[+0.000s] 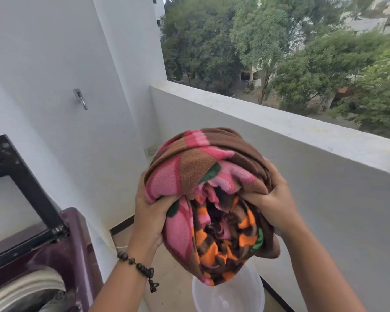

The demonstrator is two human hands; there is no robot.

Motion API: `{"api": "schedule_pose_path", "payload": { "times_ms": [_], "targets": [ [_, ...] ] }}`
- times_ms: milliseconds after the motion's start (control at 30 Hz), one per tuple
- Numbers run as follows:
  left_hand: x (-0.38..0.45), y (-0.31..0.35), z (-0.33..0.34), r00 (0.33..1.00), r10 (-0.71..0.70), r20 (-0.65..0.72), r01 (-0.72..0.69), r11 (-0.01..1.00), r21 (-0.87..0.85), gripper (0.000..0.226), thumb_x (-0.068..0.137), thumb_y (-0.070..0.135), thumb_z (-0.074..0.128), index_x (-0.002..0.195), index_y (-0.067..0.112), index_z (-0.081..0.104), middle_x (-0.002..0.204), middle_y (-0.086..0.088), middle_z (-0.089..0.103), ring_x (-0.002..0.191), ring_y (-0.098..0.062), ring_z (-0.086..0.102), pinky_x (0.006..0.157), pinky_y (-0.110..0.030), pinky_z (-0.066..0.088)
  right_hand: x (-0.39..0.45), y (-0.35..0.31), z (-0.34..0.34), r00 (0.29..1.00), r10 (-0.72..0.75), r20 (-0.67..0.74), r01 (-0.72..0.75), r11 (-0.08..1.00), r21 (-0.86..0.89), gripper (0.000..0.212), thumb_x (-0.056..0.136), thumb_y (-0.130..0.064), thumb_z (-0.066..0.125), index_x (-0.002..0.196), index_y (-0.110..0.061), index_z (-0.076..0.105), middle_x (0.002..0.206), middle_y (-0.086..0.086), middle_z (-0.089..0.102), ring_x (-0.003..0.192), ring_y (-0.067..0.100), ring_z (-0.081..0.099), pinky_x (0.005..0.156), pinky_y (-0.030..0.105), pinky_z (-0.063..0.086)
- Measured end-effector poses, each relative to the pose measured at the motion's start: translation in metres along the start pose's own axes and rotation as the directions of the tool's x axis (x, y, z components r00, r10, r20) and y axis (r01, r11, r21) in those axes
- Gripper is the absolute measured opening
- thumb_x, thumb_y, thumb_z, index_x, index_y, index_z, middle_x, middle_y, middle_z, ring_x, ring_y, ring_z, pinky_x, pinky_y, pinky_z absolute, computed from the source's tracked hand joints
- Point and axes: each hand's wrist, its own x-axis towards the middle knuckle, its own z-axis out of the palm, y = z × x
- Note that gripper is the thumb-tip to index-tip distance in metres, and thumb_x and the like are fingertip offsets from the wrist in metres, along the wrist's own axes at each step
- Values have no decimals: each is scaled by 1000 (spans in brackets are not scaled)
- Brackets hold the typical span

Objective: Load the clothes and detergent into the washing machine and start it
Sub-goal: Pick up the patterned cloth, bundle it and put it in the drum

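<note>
Left hand (pixel 152 212) and right hand (pixel 271 204) are both gripping the bundled blanket (pixel 212 199) at frame centre, long axis hanging downward over the tub (pixel 252 296). Washing machine (pixel 61 255) is sitting lower left, lid (pixel 20 176) raised; left hand is nearer.

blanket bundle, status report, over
Left hand and right hand both clamped on blanket bundle, held above white tub. Washing machine lid open. Nothing in the way.
</note>
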Motion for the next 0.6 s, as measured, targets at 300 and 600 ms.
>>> {"api": "schedule_pose_path", "payload": {
  "times_ms": [300,600],
  "targets": [
    [-24,15,-31,973,44,-226,-28,997,73,72,58,0,81,125,9,55,106,-4,70,91,-13,71,69,-26,58,10,7,40,985,29,172,-42,996,73,70,62,-2,75,124,-29,56,116,-4,68,104,10,68,82,23,55],
    [-67,25,-83,888,82,-451,-19,990,142,65,58,6,80,118,23,58,107,-2,69,95,-14,70,77,-32,59,2,30,109,921,65,384,-128,982,141,71,62,0,73,128,-19,56,111,-7,71,105,14,68,86,29,55]
  ]
}}
